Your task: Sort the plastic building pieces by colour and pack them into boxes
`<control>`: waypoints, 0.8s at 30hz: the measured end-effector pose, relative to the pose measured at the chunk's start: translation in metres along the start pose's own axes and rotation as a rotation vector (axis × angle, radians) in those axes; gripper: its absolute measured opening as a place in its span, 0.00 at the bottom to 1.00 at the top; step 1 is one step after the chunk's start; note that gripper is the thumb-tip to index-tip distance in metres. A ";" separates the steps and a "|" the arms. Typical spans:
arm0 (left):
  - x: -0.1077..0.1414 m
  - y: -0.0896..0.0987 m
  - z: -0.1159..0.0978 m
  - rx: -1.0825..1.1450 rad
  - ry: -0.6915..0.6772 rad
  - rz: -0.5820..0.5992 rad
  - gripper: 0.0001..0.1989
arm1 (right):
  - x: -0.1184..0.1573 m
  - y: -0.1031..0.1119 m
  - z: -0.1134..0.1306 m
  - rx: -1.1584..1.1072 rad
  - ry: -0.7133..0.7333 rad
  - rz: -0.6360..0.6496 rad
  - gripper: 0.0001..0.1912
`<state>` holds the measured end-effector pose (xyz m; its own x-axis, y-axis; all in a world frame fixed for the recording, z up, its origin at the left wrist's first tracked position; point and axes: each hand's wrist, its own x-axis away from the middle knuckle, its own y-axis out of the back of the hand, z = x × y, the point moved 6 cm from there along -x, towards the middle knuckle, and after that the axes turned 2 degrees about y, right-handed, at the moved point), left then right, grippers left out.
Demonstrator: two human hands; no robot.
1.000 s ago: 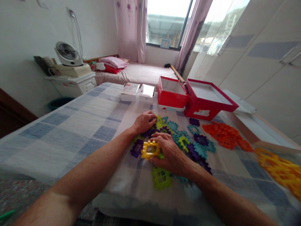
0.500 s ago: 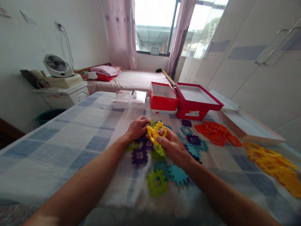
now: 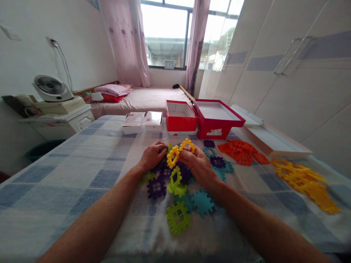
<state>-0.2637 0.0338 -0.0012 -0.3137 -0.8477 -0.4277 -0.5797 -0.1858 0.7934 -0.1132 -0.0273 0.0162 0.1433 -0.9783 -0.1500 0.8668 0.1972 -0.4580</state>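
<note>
My right hand (image 3: 197, 163) pinches yellow notched building tiles (image 3: 173, 156), two open-framed ones that look joined at an angle, above the pile. My left hand (image 3: 154, 156) lies at the pile's left side with curled fingers; what they grip, if anything, is hidden. Under and around the hands are purple tiles (image 3: 157, 187) and lime-green ones. One green tile (image 3: 175, 176) stands tilted just below the yellow ones. Nearer to me lie a flat green tile (image 3: 178, 217) and a turquoise tile (image 3: 203, 203). More purple and turquoise tiles (image 3: 229, 167) are right of my right hand.
Orange tiles (image 3: 242, 152) and yellow tiles (image 3: 305, 182) lie in heaps on the right. Behind stand white boxes (image 3: 133, 128), a red box (image 3: 181, 123), a larger red box (image 3: 214, 128) and a shallow open box (image 3: 282, 149). A checked cloth (image 3: 82, 190) covers the table.
The view has shifted, so the room and boxes appear farther left. The yellow tiles in my right hand have turned, and the green tile below now shows apart from them.
</note>
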 end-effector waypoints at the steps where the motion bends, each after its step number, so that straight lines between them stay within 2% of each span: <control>1: 0.000 0.000 0.000 0.000 0.003 0.000 0.13 | -0.002 0.004 -0.001 0.015 0.003 -0.021 0.14; 5: 0.000 -0.001 0.000 0.008 0.000 -0.006 0.13 | -0.009 0.018 -0.004 0.099 -0.014 -0.073 0.13; 8: 0.000 -0.001 -0.001 0.005 -0.002 -0.014 0.13 | -0.008 0.018 0.003 0.260 0.016 -0.015 0.11; 10: 0.000 -0.001 -0.001 -0.002 0.000 -0.021 0.13 | -0.002 0.007 0.011 0.481 0.048 0.123 0.12; 13: 0.000 -0.001 0.000 -0.004 0.000 -0.032 0.12 | 0.018 -0.020 0.013 0.868 0.093 0.446 0.07; 15: 0.000 -0.001 0.000 0.000 0.000 -0.042 0.12 | 0.034 -0.038 0.011 1.071 0.188 0.630 0.09; 18: -0.001 -0.001 0.001 0.004 -0.001 -0.051 0.13 | 0.054 -0.055 0.001 1.297 0.346 0.784 0.12; 20: -0.001 -0.002 0.001 0.004 -0.004 -0.052 0.13 | 0.059 -0.057 -0.008 1.412 0.382 0.783 0.09; 24: 0.000 -0.001 0.000 0.007 -0.009 -0.054 0.13 | 0.058 -0.053 -0.018 1.487 0.401 0.676 0.06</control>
<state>-0.2629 0.0341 -0.0014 -0.2887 -0.8320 -0.4738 -0.6008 -0.2279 0.7662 -0.1592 -0.0929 0.0162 0.7331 -0.6262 -0.2652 0.4051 0.0888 0.9100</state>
